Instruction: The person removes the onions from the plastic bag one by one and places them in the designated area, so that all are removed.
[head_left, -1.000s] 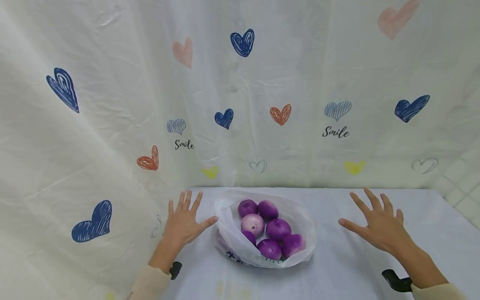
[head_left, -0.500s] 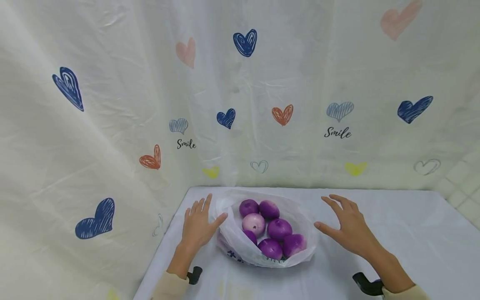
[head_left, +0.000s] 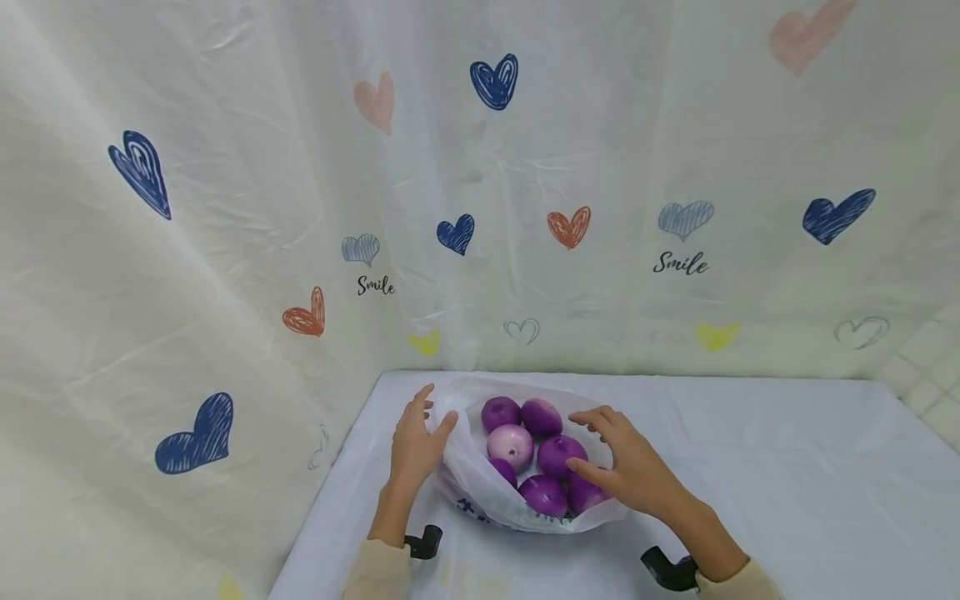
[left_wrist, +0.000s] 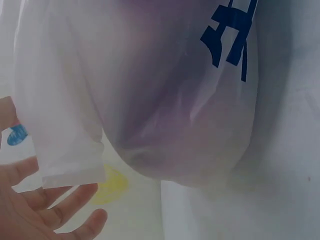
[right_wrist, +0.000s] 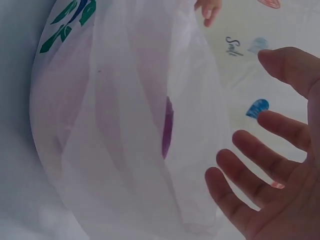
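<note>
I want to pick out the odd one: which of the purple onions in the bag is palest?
The onion in the middle left of the plastic bag: pinkish-white on top, while the others around it are deep purple.

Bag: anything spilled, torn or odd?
Nothing stands out. The bag lies open on the table, all onions inside, none spilled, no tear visible. Left hand and right hand flank it.

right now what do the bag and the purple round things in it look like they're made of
The bag: thin, translucent white plastic film, going by its creases, soft sheen and the purple showing through it. The purple onions: smooth, glossy, evenly coloured skins fading to white; that uniform shine hints at plastic replicas, though real onions cannot be ruled out.
</note>
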